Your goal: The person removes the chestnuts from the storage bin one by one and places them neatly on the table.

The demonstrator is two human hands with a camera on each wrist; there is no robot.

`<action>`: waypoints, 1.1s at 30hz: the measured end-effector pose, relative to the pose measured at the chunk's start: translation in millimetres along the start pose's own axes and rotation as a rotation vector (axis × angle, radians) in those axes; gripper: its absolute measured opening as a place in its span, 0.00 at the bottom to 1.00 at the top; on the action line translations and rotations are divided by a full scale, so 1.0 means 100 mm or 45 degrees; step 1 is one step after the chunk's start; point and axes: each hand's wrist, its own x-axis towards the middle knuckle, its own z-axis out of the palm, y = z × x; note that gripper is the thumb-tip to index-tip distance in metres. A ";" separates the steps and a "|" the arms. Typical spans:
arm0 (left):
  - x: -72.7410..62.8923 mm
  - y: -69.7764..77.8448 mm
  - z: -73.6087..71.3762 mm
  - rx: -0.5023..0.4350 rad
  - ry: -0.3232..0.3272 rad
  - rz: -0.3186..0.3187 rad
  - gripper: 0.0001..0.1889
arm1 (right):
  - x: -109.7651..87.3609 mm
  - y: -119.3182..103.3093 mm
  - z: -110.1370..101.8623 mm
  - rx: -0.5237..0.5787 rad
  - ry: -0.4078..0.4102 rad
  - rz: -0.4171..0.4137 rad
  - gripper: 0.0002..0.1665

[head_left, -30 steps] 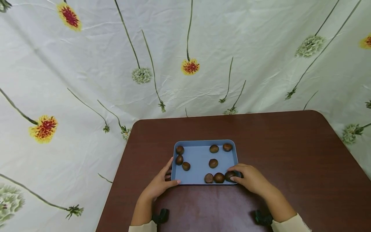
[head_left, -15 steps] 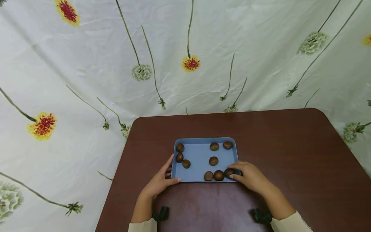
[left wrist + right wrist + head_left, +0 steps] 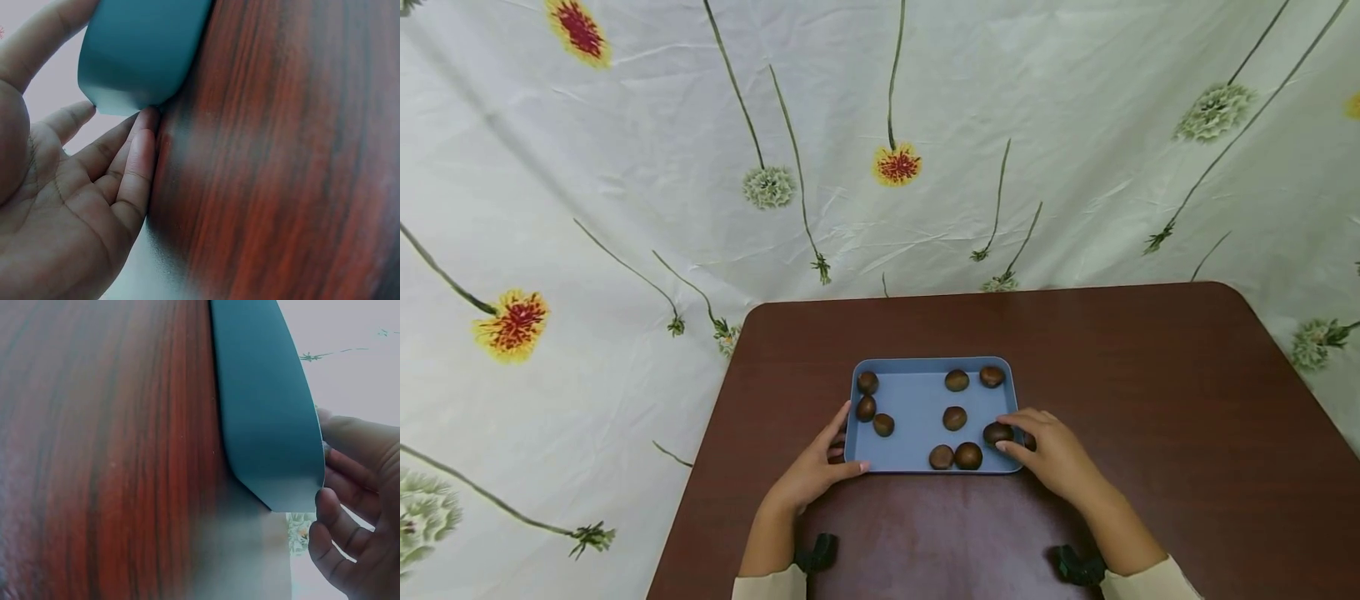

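Observation:
In the head view, a shallow blue tray holds several brown chestnuts. My right hand pinches a dark chestnut between thumb and index finger, inside the tray's right side. A dark brown patch shows in the gap behind that thumb. Two chestnuts, one of them glossy, sit side by side at the near wall. My left hand spans the near left corner, thumb on the near rim, fingers along the left side. In the left wrist view its fairly straight fingers touch the outer wall.
Three chestnuts cluster at the tray's left side, one at its wall. Three more lie right of the middle, one alone. The tray stands on a dark red-brown table. Behind hangs a white flowered cloth. Black devices sit at both wrists.
My right hand has drawn the pinched chestnut away from the near right corner, slightly farther back along the right wall. My left hand keeps its place at the tray's corner.

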 end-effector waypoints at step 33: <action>0.00 0.02 0.01 -0.008 0.013 -0.026 0.54 | -0.03 0.37 -0.26 0.019 0.224 0.303 0.23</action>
